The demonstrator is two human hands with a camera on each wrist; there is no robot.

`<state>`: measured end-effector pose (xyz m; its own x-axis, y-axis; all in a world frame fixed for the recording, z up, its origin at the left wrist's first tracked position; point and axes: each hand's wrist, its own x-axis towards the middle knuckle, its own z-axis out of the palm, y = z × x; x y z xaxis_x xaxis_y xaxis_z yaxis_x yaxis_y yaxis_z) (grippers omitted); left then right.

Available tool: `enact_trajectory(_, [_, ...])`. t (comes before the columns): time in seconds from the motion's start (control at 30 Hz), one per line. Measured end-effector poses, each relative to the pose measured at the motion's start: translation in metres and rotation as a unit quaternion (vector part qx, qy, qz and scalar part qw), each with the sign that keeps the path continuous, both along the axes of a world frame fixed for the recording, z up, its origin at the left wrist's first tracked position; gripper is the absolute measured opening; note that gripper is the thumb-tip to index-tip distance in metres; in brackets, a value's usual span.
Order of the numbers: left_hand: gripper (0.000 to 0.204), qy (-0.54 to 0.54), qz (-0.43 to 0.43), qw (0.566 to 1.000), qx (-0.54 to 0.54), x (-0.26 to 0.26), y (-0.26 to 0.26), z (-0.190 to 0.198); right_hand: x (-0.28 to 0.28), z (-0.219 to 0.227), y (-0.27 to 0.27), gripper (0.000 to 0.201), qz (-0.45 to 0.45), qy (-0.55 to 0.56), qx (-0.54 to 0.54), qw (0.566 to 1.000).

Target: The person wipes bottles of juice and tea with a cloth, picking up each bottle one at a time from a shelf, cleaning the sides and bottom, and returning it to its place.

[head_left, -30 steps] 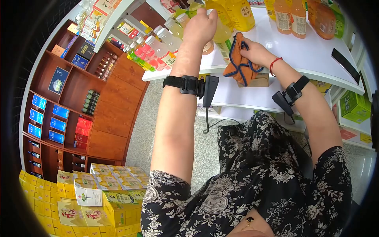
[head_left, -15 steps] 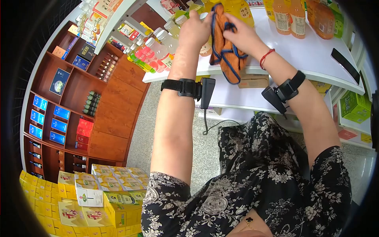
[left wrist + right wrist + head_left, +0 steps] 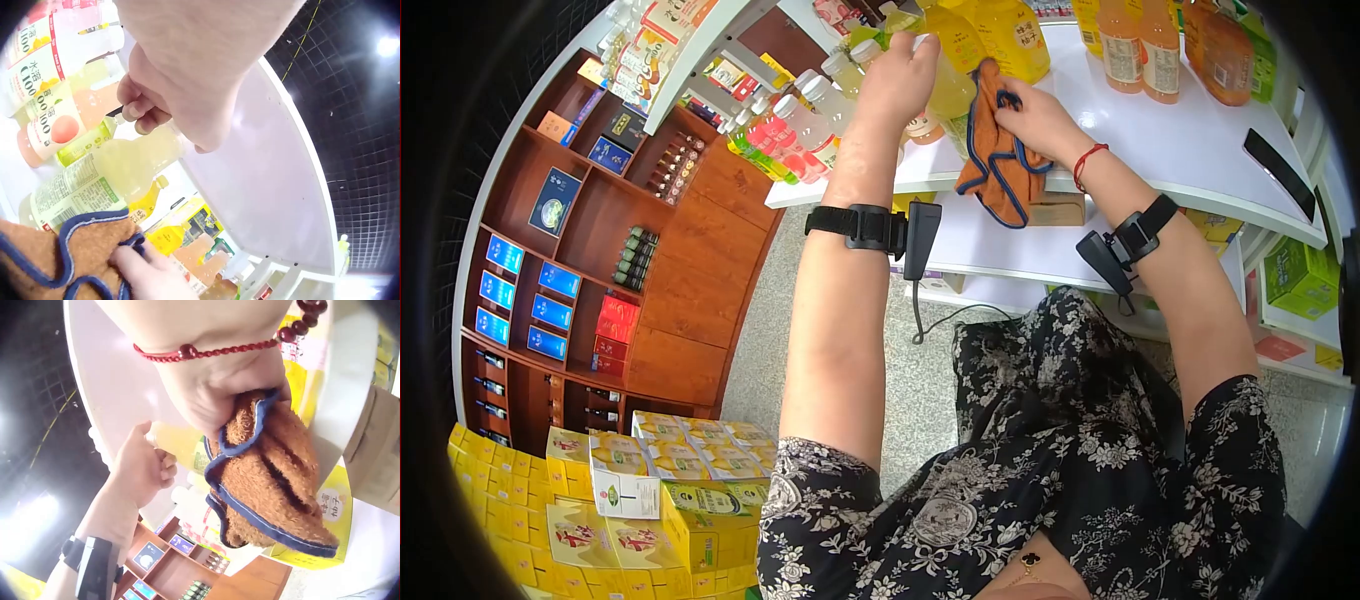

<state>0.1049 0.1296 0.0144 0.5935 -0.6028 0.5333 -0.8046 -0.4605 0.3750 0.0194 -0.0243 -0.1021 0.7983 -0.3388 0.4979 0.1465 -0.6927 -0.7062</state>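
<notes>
My left hand (image 3: 900,82) grips a bottle of pale yellow-green drink (image 3: 128,161) at its cap end, with the fingers curled there. That bottle leans in the left wrist view, and its white and green label (image 3: 78,197) shows. The cap is hidden by the hand. My right hand (image 3: 1040,118) holds a brown cleaning cloth (image 3: 1000,165) with navy edging, bunched between thumb and fingers. Its lower folds hang over the shelf's front edge. In the right wrist view the cloth (image 3: 269,478) overlaps the bottle's lower part.
Bottles with pink labels (image 3: 800,125) line the white shelf (image 3: 1100,140) to the left. Large yellow bottles (image 3: 1025,40) and orange drink bottles (image 3: 1122,50) stand behind. A phone (image 3: 1278,170) lies on the right. Below the shelf edge sits a cardboard box (image 3: 1055,210).
The right hand swung the cloth up and left across the bottle, then brought it back down to the right. The left hand has stayed nearly in place at the bottle's top.
</notes>
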Motion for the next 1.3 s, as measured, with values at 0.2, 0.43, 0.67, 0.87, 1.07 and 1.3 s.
enact_trajectory(0.2, [0.062,-0.031,0.031,0.999,-0.017,-0.002,-0.007,0.001,-0.014,0.05,0.025,0.058,0.038,-0.136,0.116,0.983])
enact_trajectory(0.43, [0.067,-0.057,0.08,0.995,-0.006,-0.002,-0.005,-0.004,-0.002,0.011,0.016,0.059,0.003,-0.031,0.047,0.998])
enact_trajectory(0.67, [0.067,-0.052,0.089,0.995,0.006,-0.008,-0.007,-0.004,0.004,-0.008,-0.003,0.055,0.048,0.115,0.022,0.992])
enact_trajectory(0.87, [0.068,-0.071,0.097,0.993,0.001,-0.006,-0.007,-0.007,-0.014,0.039,0.023,0.056,0.012,-0.144,0.039,0.989])
enact_trajectory(1.07, [0.064,-0.056,0.111,0.992,-0.022,-0.005,-0.006,-0.006,0.006,0.009,0.02,0.06,-0.026,-0.173,-0.074,0.982])
enact_trajectory(1.3, [0.065,-0.049,0.112,0.992,0.017,-0.013,-0.006,-0.004,-0.004,-0.009,0.001,0.068,0.051,0.121,-0.003,0.991])
